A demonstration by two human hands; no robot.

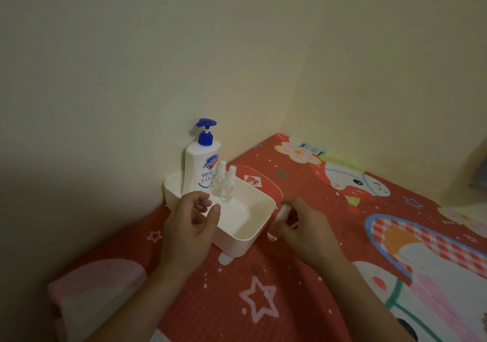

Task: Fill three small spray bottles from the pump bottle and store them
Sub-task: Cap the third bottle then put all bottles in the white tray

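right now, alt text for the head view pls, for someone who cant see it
A person's right hand holds a small spray bottle beside a white tray; the left hand hovers open at its edge. Two small bottles and a pump bottle stand inside.

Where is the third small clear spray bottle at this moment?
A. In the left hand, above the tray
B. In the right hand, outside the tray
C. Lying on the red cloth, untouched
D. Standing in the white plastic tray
B: the right hand holds the small clear spray bottle just outside the white plastic tray, where two other bottles stand.
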